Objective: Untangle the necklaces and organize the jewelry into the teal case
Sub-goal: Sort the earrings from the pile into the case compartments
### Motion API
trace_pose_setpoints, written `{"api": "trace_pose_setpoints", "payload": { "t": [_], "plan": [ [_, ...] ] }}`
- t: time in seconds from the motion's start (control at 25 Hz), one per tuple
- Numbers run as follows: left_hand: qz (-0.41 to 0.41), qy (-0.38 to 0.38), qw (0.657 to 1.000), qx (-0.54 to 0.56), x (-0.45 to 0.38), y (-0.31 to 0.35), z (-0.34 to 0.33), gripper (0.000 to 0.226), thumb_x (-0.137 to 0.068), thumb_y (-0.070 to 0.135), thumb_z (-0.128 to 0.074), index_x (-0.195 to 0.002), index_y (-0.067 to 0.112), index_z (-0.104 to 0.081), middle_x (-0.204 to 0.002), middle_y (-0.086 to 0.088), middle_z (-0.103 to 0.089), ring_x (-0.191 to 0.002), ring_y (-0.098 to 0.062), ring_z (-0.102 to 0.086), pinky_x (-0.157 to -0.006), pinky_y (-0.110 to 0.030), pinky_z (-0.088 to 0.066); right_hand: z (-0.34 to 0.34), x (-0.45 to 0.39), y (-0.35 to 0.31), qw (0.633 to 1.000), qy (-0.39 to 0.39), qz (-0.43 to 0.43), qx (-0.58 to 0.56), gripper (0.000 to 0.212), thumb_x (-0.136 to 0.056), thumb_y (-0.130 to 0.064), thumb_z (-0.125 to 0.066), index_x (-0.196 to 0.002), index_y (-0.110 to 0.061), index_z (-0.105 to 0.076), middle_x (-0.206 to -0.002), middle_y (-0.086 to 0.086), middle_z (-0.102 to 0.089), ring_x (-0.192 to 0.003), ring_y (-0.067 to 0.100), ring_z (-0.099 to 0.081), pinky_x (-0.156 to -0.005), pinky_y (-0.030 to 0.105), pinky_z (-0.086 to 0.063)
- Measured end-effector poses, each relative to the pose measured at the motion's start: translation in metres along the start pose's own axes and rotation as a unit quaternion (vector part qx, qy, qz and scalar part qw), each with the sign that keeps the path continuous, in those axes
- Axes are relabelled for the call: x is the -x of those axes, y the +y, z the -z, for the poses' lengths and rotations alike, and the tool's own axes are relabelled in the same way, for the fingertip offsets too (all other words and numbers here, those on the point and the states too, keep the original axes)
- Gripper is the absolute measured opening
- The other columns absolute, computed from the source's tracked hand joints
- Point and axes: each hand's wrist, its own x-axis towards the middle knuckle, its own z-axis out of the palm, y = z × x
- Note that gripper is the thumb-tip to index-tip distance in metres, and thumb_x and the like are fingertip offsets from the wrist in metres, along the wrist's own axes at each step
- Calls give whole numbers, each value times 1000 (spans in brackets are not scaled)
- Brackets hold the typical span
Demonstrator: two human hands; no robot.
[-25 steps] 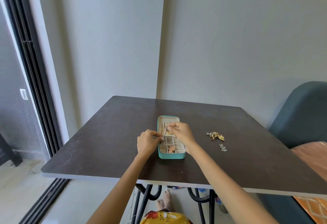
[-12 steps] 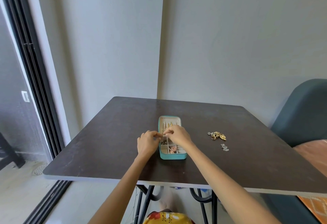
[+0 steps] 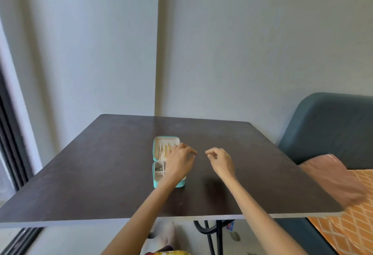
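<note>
Both hands drew apart since half a second earlier; view swung left, loose jewelry piles no longer visible. Left hand (image 3: 180,161) hovered over teal case (image 3: 156,182) at frame centre, fingers loosely curled, pinching fingertips together; whether thin chain was held, cannot tell. Right hand (image 3: 221,160) hung right of case, fingers curled, thumb meeting forefinger. Case lay open on dark table (image 3: 101,164), compartments showing small pieces.

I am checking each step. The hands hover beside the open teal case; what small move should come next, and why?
Probably bring the right hand over the teal case: its fingertips look pinched above bare table, the left hand overlaps the case, and no chain is discernible.
</note>
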Motion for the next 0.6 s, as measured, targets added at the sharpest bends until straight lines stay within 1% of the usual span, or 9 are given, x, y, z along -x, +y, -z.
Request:
{"api": "trace_pose_setpoints", "payload": {
  "t": [0.08,0.16,0.24,0.32,0.4,0.48,0.6],
  "plan": [
    [5,-45,998,44,-5,23,-26,23,-88,21,-55,-106,27,-69,-114,0,-58,-109,-21,-52,-93,-33,-35,20,-6,32,998,35,-48,-12,20,-89,-11,-55,-94,-23,-70,-101,2,-65,-97,21,-61,-78,32,-48],
    [24,-80,992,94,-8,40,-53,25,-87,15,-54,-107,22,-68,-113,-4,-58,-107,-23,-54,-93,-33,-40,33,-11,60,996,42,-75,-4,23,-88,-7,-51,-95,-20,-69,-103,3,-65,-99,22,-60,-78,30,-46],
    [51,-94,983,146,-11,48,-75,27,-86,9,-52,-110,14,-64,-113,-6,-56,-105,-24,-55,-92,-30,-41,37,-13,82,995,29,-92,-4,22,-88,-7,-51,-98,-17,-68,-104,3,-65,-101,22,-59,-78,28,-43],
    [83,-83,979,164,-16,51,-91,30,-88,8,-51,-118,10,-57,-120,-7,-53,-104,-24,-56,-91,-31,-42,35,-16,92,995,2,-97,-20,17,-88,-13,-57,-102,-18,-65,-99,2,-64,-100,21,-60,-78,27,-42],
    [112,-74,979,152,-23,50,-99,36,-91,13,-51,-127,9,-49,-127,-7,-47,-107,-25,-55,-91,-35,-43,32,-20,91,995,-24,-93,-17,19,-88,-25,-61,-107,-22,-63,-96,-2,-63,-99,17,-59,-76,27,-41],
    [128,-82,981,120,-33,49,-106,39,-94,18,-49,-132,9,-44,-129,-7,-44,-109,-26,-54,-89,-37,-44,29,-24,90,995,-36,-92,31,23,-87,-37,-61,-109,-31,-60,-96,-9,-61,-96,13,-58,-72,27,-39],
    [120,-92,988,42,-45,46,-111,35,-95,23,-47,-129,12,-48,-126,-7,-44,-103,-27,-57,-82,-37,-45,23,-28,90,992,-23,-84,89,18,-85,-45,-61,-102,-40,-61,-91,-13,-57,-90,13,-60,-67,26,-37]
  ]
}}
